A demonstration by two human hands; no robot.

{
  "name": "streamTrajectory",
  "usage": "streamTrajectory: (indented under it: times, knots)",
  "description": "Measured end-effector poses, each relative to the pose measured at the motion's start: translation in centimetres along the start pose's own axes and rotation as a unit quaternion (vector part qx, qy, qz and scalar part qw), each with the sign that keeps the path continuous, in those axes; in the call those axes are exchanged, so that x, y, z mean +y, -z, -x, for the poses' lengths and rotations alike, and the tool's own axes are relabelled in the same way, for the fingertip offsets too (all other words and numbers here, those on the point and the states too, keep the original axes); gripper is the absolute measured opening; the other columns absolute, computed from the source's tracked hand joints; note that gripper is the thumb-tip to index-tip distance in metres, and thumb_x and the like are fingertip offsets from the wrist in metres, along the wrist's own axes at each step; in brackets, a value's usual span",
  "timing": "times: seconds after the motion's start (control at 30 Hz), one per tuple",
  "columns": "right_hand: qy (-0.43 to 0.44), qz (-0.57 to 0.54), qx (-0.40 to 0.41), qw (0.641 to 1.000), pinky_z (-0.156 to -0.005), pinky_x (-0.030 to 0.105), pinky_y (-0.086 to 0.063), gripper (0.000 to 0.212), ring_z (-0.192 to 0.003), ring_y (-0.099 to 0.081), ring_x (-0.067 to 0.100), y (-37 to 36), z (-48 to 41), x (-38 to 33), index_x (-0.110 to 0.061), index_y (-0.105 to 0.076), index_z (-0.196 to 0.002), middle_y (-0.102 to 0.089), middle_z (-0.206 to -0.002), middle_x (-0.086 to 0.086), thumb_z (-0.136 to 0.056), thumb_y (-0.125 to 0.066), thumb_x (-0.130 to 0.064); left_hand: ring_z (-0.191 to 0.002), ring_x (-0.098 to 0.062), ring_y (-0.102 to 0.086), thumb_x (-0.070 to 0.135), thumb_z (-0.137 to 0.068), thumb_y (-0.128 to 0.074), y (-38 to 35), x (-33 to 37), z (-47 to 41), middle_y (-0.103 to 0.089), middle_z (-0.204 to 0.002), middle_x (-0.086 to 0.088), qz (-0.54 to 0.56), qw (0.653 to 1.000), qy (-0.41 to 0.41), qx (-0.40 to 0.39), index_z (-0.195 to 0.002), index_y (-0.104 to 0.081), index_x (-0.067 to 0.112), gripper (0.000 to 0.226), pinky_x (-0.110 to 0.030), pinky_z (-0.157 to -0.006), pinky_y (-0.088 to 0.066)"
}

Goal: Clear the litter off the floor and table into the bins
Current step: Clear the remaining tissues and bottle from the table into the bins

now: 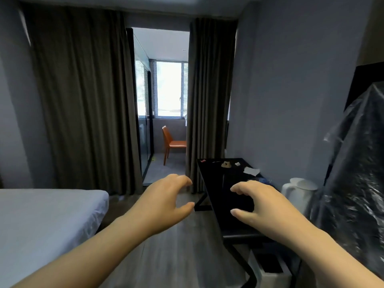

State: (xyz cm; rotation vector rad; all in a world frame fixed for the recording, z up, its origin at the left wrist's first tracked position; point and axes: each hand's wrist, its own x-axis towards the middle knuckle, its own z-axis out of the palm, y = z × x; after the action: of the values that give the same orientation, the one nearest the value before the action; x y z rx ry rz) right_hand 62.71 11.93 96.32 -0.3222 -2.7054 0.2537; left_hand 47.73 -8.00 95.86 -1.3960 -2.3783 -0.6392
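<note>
A black table (209, 183) runs along the right wall. Litter lies at its far end: a white tissue (251, 170), a small white scrap (237, 164), a tan crumpled piece (226, 164), a dark scrap (216, 162) and a small red bit (202, 161). My left hand (166, 204) hovers over the floor just left of the table, fingers loosely curved, holding nothing. Over the table's near part my right hand (264, 206) is raised, fingers loosely curved and empty. A white bin (270, 273) with a dark opening stands under the table's near end.
A white kettle (299, 190) stands on the table by the wall. A tall object wrapped in clear plastic (353, 173) fills the right side. A white bed (41, 221) is at left. Dark curtains frame a doorway to an orange chair (172, 143). Wood floor (166, 256) runs between bed and table.
</note>
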Motion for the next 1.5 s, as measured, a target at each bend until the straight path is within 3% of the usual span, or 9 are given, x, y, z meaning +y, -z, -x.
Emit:
streamTrajectory:
  times: [0.37,0.63,0.97,1.5]
  knots:
    - [-0.013,-0.006,-0.036,0.999,-0.095,0.018,-0.043,0.048,-0.115,-0.049,-0.003,-6.8,-17.2,5.3,-0.039,-0.050,-0.129,-0.053,-0.121,-0.022,-0.083,-0.064,-0.049,-0.108,0.002,-0.052,0.052,-0.083,-0.059,-6.8,-12.2,-13.7,-0.053,-0.122,0.017,0.002,1.000,0.024,-0.017,-0.131,-0.047,0.033,0.053,-0.013,-0.089,-0.041]
    - [-0.049,-0.003,-0.022,0.999,-0.095,0.018,-0.043,0.048,-0.116,-0.048,-0.004,-12.6,-29.6,6.9,-0.040,-0.050,-0.129,-0.052,-0.122,-0.023,-0.083,-0.065,-0.048,-0.105,0.000,-0.053,0.051,-0.083,-0.059,-10.6,-23.3,-23.8,-0.054,-0.118,0.017,0.025,0.999,-0.001,-0.029,-0.128,-0.048,0.035,0.049,-0.022,-0.091,-0.048]
    - [-0.114,-0.002,-0.040,0.993,-0.094,0.019,-0.044,0.049,-0.114,-0.049,-0.002,-19.0,-45.1,9.2,-0.035,-0.050,-0.130,-0.053,-0.123,-0.020,-0.084,-0.065,-0.045,-0.108,-0.002,-0.053,0.047,-0.083,-0.061,-15.7,-36.0,-37.7,-0.053,-0.122,0.015,0.072,0.995,-0.039,-0.064,-0.129,-0.049,0.033,0.049,-0.017,-0.089,-0.045]
    - [-0.153,-0.020,-0.065,0.986,-0.086,0.013,-0.041,0.048,-0.108,-0.051,-0.002,-29.1,-66.8,25.5,-0.034,-0.052,-0.128,-0.053,-0.118,-0.019,-0.083,-0.065,-0.045,-0.104,-0.004,-0.056,0.048,-0.081,-0.063,-30.3,-48.1,-61.1,-0.054,-0.117,0.017,0.079,0.992,-0.023,-0.100,-0.123,-0.052,0.034,0.046,-0.013,-0.080,-0.042]
